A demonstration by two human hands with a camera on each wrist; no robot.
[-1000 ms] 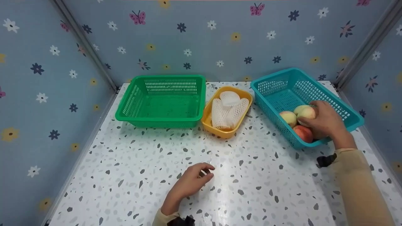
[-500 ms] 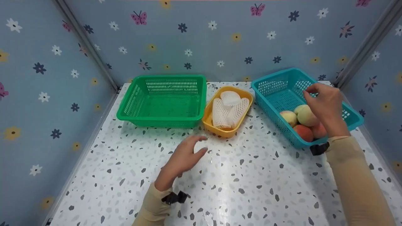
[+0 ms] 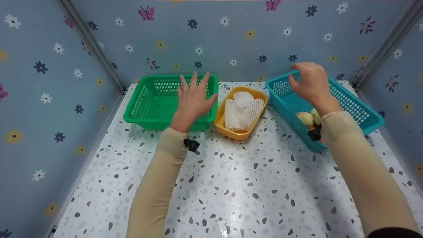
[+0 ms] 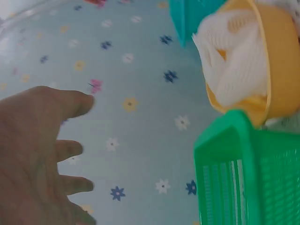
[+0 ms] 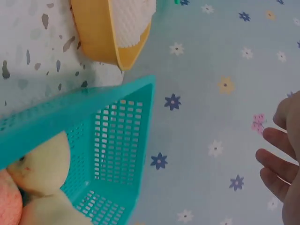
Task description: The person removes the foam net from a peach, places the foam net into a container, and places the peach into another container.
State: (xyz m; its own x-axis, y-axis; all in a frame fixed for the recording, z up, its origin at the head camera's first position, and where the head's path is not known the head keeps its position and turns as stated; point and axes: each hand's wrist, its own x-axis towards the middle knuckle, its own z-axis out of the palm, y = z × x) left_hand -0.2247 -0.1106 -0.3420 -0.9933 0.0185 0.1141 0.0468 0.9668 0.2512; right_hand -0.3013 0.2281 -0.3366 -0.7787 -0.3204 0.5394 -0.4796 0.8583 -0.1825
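Note:
My left hand (image 3: 194,100) hovers over the right part of a green basket (image 3: 142,121), its fingers spread and holding nothing. My right hand (image 3: 312,82) hangs above the back of a blue basket (image 3: 355,102), fingers loosely bent with nothing between them. Peaches (image 5: 44,164) lie in the near end of that basket, partly hidden in the head view by my right wrist and sleeve. Between the two baskets stands a small yellow basket (image 3: 233,135) with white foam net sleeves (image 3: 234,115) in it. Inside the green basket I see only its bare floor and slotted walls.
The speckled white tabletop (image 3: 231,185) stretches in front of the baskets. A flowered blue panel (image 3: 244,39) rises close behind them, with similar panels at the left and right sides.
My left hand has risen from the tabletop to above the green basket and its fingers have spread. My right hand has let go of a peach and moved up and left.

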